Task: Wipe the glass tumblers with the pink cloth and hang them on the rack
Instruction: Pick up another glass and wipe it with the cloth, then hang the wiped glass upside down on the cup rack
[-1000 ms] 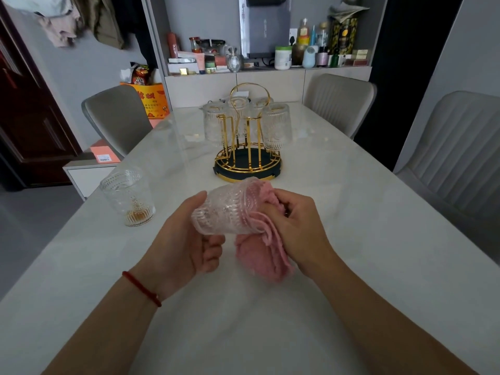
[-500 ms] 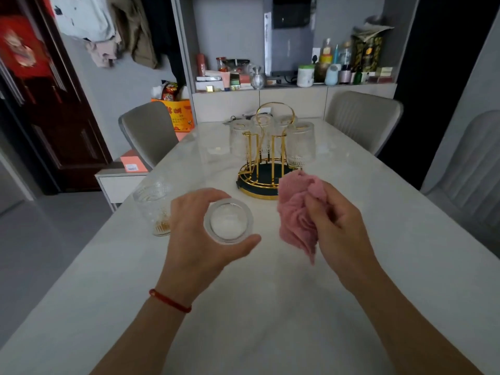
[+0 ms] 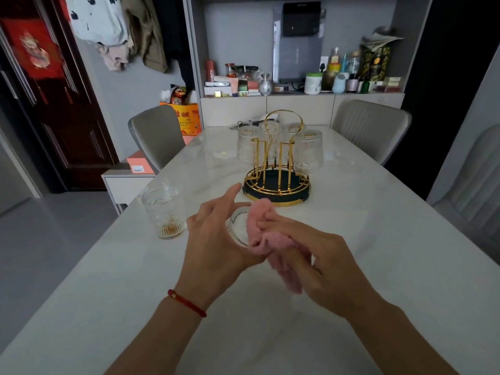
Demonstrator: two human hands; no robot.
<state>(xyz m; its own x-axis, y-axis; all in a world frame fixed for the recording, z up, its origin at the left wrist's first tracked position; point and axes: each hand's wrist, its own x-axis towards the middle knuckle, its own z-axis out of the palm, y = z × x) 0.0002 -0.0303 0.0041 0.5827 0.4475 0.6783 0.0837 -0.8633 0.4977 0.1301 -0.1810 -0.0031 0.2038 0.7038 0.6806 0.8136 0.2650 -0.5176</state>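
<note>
Now, held glass (image 3: 238,228): centre of frame, mouth turned towards the camera so the cloth can reach inside.
Left hand (image 3: 216,239): wrapped round the glass, forefinger lifted.
Right hand (image 3: 319,261): pinches the pink cloth (image 3: 263,226), apparently pushing it in.
Rack (image 3: 276,182): upper centre, glasses hung.
Second glass (image 3: 165,212): centre left, waiting.

A home dining room, this one. A long white marble-look table (image 3: 378,239) fills the view, grey upholstered chairs (image 3: 370,128) tucked in at eleven, one and three o'clock. At twelve o'clock a built-in grey sideboard niche (image 3: 297,100) carries bottles, jars and boxes. Clothes (image 3: 119,31) hang on the wall at ten o'clock, beside a dark red wooden door (image 3: 67,125).
</note>
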